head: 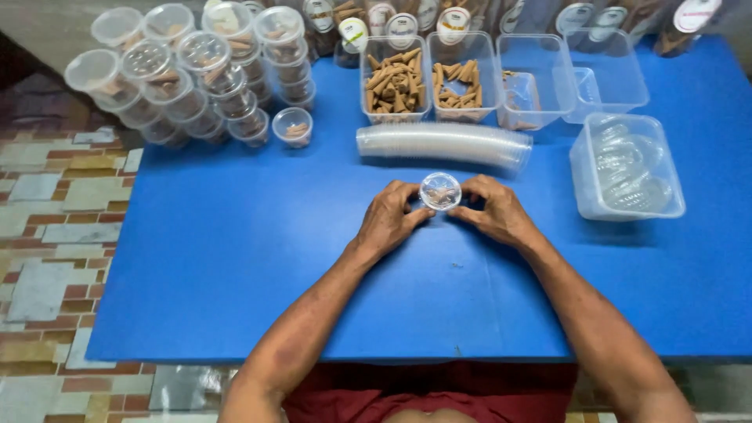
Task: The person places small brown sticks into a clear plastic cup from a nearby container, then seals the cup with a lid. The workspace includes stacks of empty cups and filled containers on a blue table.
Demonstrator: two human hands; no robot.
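Clear lidded cup (440, 191) of brown cones sits on the blue surface (235, 258), pinched between left hand (389, 218) and right hand (493, 211), equally near.

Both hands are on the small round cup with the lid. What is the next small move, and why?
Probably press the lid down evenly with the thumbs, then check the rim. The left hand and right hand pinch the small clear cup from both sides on the blue table, brown cones show inside it, and whether the lid is fully seated cannot be told.
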